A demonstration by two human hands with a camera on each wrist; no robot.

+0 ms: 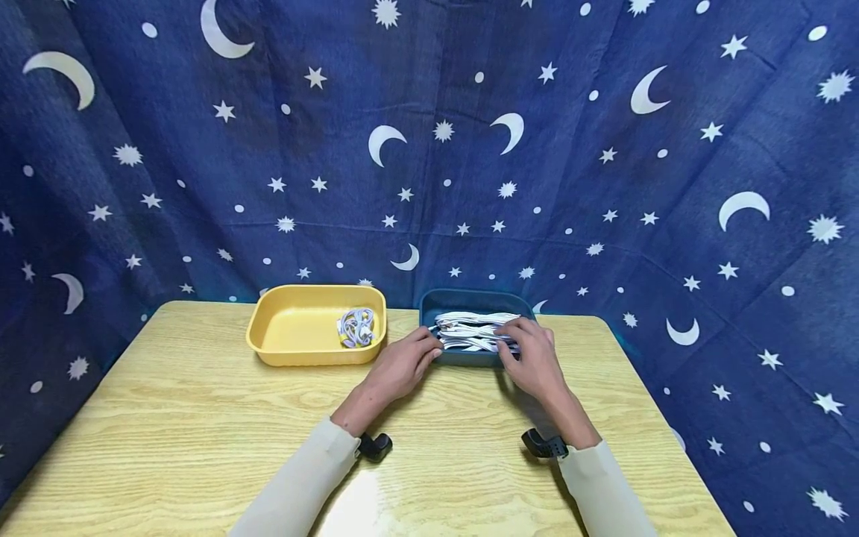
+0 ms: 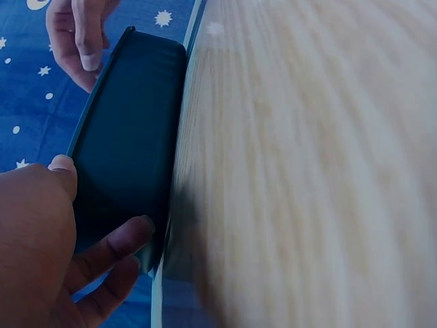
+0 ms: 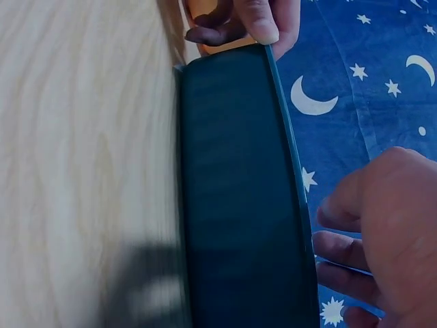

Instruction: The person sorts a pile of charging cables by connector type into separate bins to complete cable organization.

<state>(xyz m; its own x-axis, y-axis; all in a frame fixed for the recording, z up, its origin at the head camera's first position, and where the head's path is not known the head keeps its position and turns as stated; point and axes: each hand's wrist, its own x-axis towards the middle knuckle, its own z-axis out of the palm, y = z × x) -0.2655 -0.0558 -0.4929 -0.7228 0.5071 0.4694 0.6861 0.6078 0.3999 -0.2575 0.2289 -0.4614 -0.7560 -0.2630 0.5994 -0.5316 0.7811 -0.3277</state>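
Note:
Several folded white cables [image 1: 470, 330] lie side by side in a dark teal bin [image 1: 470, 359]. My left hand [image 1: 401, 364] is at the bin's near left corner. Its thumb rests on the rim and other fingers bend along the end wall in the left wrist view, beside the dark cable ends. Reaching over the bin's right part, my right hand [image 1: 532, 356] touches the cables, thumb and index finger spread apart. From the right wrist view, its fingers [image 3: 341, 251] bend over the rim; the bin wall hides the cables there.
A yellow bin [image 1: 288, 356] stands left of the teal one, with a coiled white cable [image 1: 357, 328] in its right end. Both sit at the back of a wooden table [image 1: 201, 418], against a blue curtain [image 1: 443, 209] with moons and stars.

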